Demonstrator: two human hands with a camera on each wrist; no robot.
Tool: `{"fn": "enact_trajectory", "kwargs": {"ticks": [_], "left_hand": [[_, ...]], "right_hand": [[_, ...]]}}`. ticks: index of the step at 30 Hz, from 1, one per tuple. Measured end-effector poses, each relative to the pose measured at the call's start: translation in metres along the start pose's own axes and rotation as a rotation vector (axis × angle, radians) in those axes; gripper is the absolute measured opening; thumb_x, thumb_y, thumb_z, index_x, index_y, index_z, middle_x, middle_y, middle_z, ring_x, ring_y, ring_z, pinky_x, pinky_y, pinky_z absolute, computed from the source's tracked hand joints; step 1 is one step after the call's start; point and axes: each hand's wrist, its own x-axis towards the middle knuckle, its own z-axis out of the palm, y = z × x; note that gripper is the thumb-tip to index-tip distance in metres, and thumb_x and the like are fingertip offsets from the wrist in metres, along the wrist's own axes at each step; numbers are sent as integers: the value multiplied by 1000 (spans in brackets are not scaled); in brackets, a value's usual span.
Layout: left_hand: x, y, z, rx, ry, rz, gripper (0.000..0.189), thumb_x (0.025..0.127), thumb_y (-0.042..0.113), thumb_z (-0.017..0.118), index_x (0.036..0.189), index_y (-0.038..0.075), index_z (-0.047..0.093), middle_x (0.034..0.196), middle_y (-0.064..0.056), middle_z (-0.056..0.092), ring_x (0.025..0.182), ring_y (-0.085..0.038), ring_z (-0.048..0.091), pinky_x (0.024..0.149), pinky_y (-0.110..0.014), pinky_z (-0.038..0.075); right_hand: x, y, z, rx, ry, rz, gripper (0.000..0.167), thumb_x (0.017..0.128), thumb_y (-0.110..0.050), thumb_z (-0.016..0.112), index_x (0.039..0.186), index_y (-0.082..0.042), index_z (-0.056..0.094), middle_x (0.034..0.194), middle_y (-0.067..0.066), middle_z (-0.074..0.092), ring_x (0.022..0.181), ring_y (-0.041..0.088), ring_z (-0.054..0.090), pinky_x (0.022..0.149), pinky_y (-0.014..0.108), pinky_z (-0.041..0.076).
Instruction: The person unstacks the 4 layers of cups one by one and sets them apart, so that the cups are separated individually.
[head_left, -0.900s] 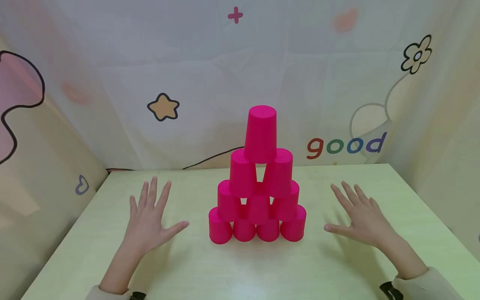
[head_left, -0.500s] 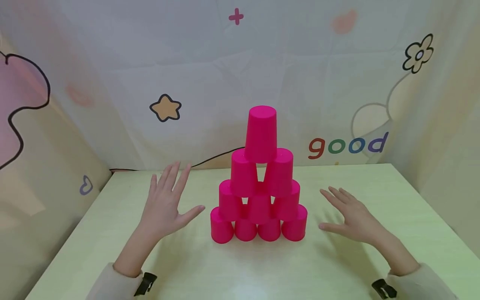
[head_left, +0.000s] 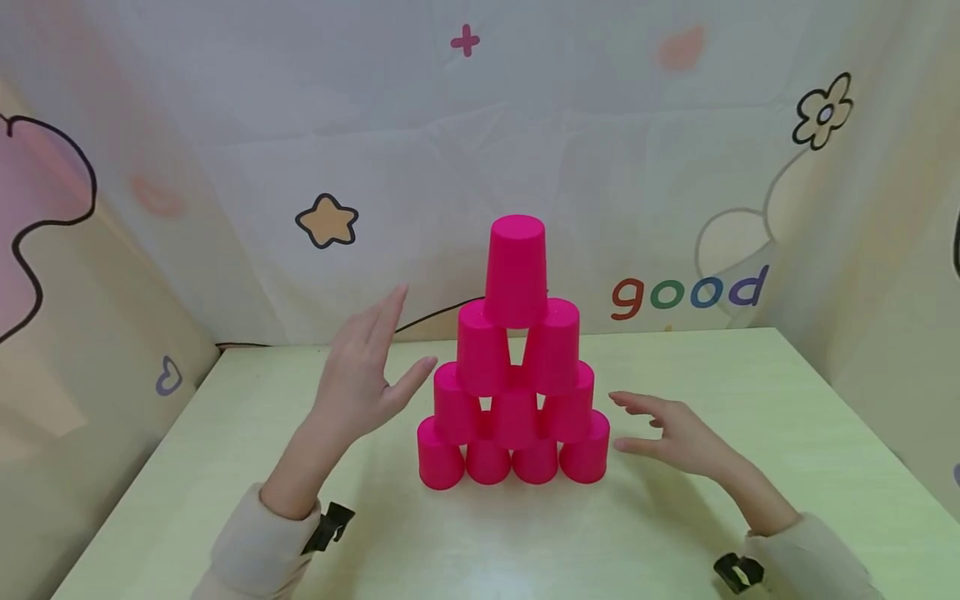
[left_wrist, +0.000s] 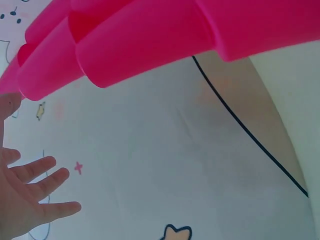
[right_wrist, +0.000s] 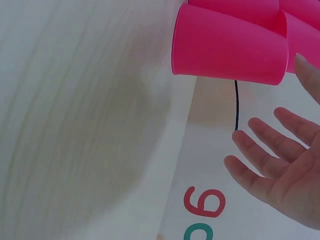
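Observation:
Several bright pink cups stand upside down in a four-tier pyramid, with a single top cup (head_left: 517, 271) at its peak. To the pyramid's left, my left hand (head_left: 360, 375) is raised with fingers extended and thumb toward the second tier, apart from the cups. On the other side, my right hand (head_left: 678, 433) hovers near the bottom right cup (head_left: 585, 454), fingers slightly bent and holding nothing. The right wrist view has that hand (right_wrist: 287, 165) spread beside a pink cup (right_wrist: 230, 45). Spread fingers of the left hand (left_wrist: 30, 195) also appear below the cups (left_wrist: 145, 40) in the left wrist view.
The pyramid stands on a pale wooden table (head_left: 480, 550). A printed cloth (head_left: 420, 167) hangs behind it and along both sides. A thin black cord (head_left: 438, 314) runs along the cloth behind the cups.
Both hands have moved inward toward the pyramid. The left hand has also risen and turned edge-on, while the right hand's fingers have drawn together and bent. The cups keep their arrangement.

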Motion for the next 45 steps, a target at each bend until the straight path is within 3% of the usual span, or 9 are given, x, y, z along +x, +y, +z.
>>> {"fn": "enact_trajectory", "kwargs": {"ticks": [6, 14, 22, 26, 38, 45], "left_hand": [[18, 12, -1, -96, -12, -70, 74, 79, 22, 66, 140, 3, 30, 131, -15, 47, 118, -28, 45, 93, -48, 40], [42, 19, 5, -310, 11, -108, 69, 79, 18, 66, 137, 1, 34, 128, -15, 49, 115, -25, 48, 92, -46, 42], [60, 18, 14, -536, -80, -280, 68, 79, 19, 66, 138, 7, 34, 127, -10, 49, 114, -23, 48, 93, -41, 41], [68, 23, 18, -608, -97, -316, 68, 79, 18, 67, 138, 8, 35, 125, -10, 50, 113, -23, 48, 94, -37, 41], [85, 32, 24, -740, -111, -349, 57, 78, 16, 69, 129, 5, 47, 118, -8, 54, 108, -21, 51, 90, -35, 45], [91, 37, 23, -719, -148, -357, 55, 77, 21, 70, 126, 8, 49, 113, -3, 56, 105, -14, 51, 93, -32, 42]], "right_hand": [[6, -2, 4, 90, -28, 7, 60, 78, -22, 71, 127, 3, 47, 121, 22, 53, 102, 39, 54, 77, 46, 49], [14, -2, 9, 128, -51, -5, 58, 78, -21, 71, 126, 3, 49, 115, 17, 58, 97, 31, 57, 74, 35, 51], [17, -2, 11, 152, -69, -7, 56, 78, -22, 71, 125, 1, 50, 112, 14, 59, 96, 26, 57, 73, 32, 49], [17, -3, 11, 156, -82, -11, 54, 79, -23, 71, 124, -1, 52, 110, 11, 60, 94, 24, 58, 72, 32, 49], [19, -5, 9, 156, -112, -30, 55, 80, -23, 70, 125, 0, 51, 111, 12, 60, 95, 25, 57, 72, 32, 49], [20, -4, 9, 146, -122, -27, 54, 80, -23, 70, 124, 0, 51, 111, 11, 60, 96, 25, 57, 72, 32, 48]]}}
